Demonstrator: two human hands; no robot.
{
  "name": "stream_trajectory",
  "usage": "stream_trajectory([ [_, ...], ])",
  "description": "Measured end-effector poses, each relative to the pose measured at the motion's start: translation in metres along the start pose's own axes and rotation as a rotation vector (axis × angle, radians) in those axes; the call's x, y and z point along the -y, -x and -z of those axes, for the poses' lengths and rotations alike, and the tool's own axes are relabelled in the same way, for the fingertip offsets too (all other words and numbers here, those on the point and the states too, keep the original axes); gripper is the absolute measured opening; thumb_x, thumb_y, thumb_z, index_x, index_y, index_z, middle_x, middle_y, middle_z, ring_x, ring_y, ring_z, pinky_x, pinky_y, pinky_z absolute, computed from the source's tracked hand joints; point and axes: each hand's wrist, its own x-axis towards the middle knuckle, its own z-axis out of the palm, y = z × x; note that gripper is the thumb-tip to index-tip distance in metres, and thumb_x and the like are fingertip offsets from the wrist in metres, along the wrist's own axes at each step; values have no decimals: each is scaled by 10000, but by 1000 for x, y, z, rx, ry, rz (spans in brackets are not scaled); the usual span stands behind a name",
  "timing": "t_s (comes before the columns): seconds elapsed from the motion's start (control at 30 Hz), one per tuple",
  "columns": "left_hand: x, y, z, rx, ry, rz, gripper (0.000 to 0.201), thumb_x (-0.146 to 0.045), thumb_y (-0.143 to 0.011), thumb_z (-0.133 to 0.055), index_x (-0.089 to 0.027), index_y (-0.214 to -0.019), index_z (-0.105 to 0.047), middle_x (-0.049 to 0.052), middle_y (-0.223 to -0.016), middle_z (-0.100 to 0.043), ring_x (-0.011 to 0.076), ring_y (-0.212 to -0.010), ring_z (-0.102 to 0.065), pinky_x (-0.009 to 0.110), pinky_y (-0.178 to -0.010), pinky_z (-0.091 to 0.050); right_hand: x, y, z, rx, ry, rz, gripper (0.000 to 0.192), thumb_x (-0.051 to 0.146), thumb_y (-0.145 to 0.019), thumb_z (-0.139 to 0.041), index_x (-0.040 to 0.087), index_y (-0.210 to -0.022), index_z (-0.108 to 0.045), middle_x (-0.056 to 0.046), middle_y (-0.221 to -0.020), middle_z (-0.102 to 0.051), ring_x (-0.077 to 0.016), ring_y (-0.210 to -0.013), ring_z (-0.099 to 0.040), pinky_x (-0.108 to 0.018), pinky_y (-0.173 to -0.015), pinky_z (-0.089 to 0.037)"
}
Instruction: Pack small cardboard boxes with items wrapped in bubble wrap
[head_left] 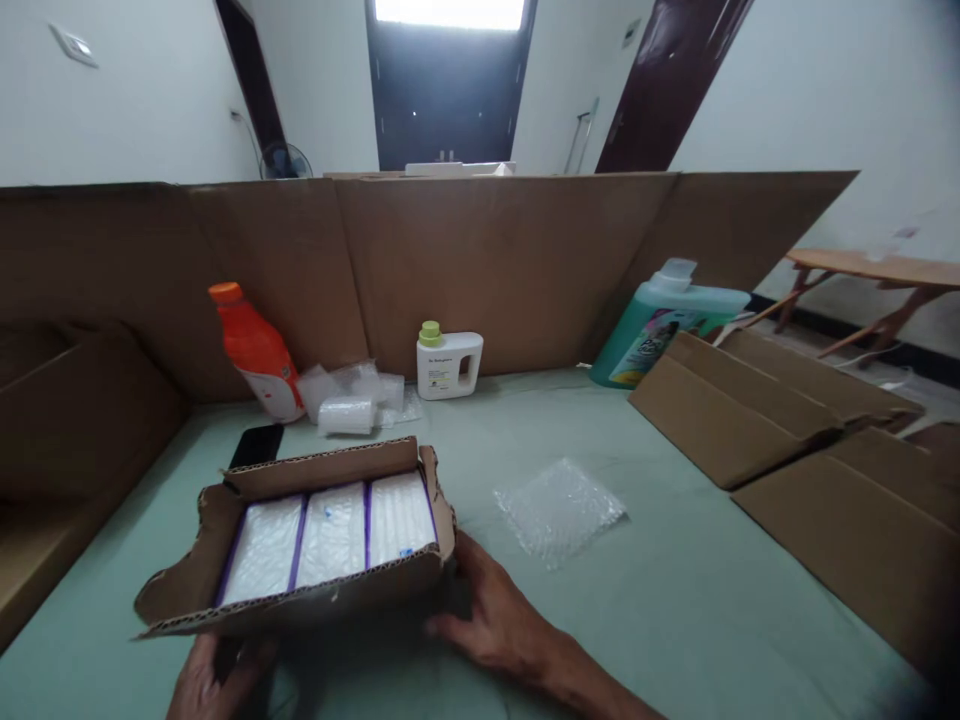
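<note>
An open cardboard box (217, 590) with torn flaps sits on the green table (675, 600) just in front of me. Inside lie three white packs (330, 535) side by side with purple edges between them. My left hand (214, 680) grips the box's near left underside. My right hand (491, 615) holds the near right corner of the box, fingers against its side.
A bubble-wrap sheet (559, 508) lies right of the box. At the back stand an orange bottle (259, 350), plastic wrappings (352, 400), a white jug (448, 363) and a teal detergent bottle (667, 325). A black phone (256, 445) lies behind the box. Flattened cartons (787, 420) lie right; cardboard walls surround.
</note>
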Motion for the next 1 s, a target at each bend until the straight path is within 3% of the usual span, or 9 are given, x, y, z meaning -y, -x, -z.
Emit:
stream_trajectory([
  [0.13,-19,-18,-14,81,32,-16,622,-630,-658,-698,-155,-1052,-624,108,-984,-725,354,-971,-682,440,-822,-572,-2,-24,-4,-104,-3,-29,690,298,-791,-706,214,-1439,-483,-145,-1374,-604,-342,-1230,-571,-540,-1013,-477],
  [0.27,-47,-56,-52,264,91,-82,652,-535,-658,-723,-141,-1148,-552,131,-1114,-693,340,-1080,-653,432,-919,-539,-10,-49,8,-289,74,-96,483,252,-810,-646,186,-1285,-592,-144,-1220,-684,-336,-1139,-626,-481,-918,-535],
  [0.37,-62,-78,-78,304,130,-126,680,-495,-669,-723,-147,-1216,-516,141,-1201,-655,345,-1177,-609,452,-1006,-494,-17,-61,19,-341,108,-104,522,211,-790,-635,195,-1308,-580,-130,-1219,-696,-312,-1111,-644,-457,-906,-544],
  [0.47,-60,-82,-82,352,149,-152,774,-476,-718,-717,-165,-1371,-442,155,-1315,-601,347,-1259,-562,487,-1079,-439,-26,-52,38,-353,141,-117,548,240,-791,-640,198,-1334,-577,-135,-1288,-670,-309,-1167,-627,-461,-933,-539],
  [0.6,-34,-54,-58,400,104,-106,867,-486,-810,-685,-283,-1542,-265,150,-1530,-447,348,-1403,-447,538,-1148,-367,-50,-7,70,-440,408,-133,426,373,-859,-603,206,-1247,-652,-138,-1291,-672,-312,-1198,-613,-508,-1019,-484],
  [0.7,-16,-16,-38,336,-22,-80,780,-512,-851,-651,-312,-1530,-322,123,-1563,-421,346,-1449,-384,568,-1191,-294,-73,21,85,-485,608,-191,419,451,-834,-635,194,-1159,-705,-158,-1295,-675,-364,-1219,-594,-591,-1065,-417],
  [0.8,-14,17,-30,282,-68,-120,644,-517,-881,-611,-291,-1462,-452,109,-1523,-479,354,-1379,-473,568,-1161,-357,-86,29,90,-512,593,-214,360,453,-900,-541,190,-1028,-752,-161,-1234,-712,-357,-1184,-623,-605,-1052,-428],
  [0.9,-23,35,-29,286,-54,-199,504,-502,-894,-592,-282,-1347,-592,87,-1470,-549,337,-1365,-501,518,-1130,-426,-75,29,90,-519,526,-189,426,467,-969,-442,193,-1016,-765,-142,-1158,-747,-300,-1120,-674,-527,-1033,-490],
  [1.0,-32,39,-24,330,-65,-266,434,-488,-884,-601,-295,-1267,-667,79,-1431,-595,328,-1372,-504,493,-1099,-470,-45,35,84,-449,362,-197,442,506,-980,-451,213,-1050,-774,-124,-1216,-730,-276,-1160,-665,-470,-1051,-500],
])
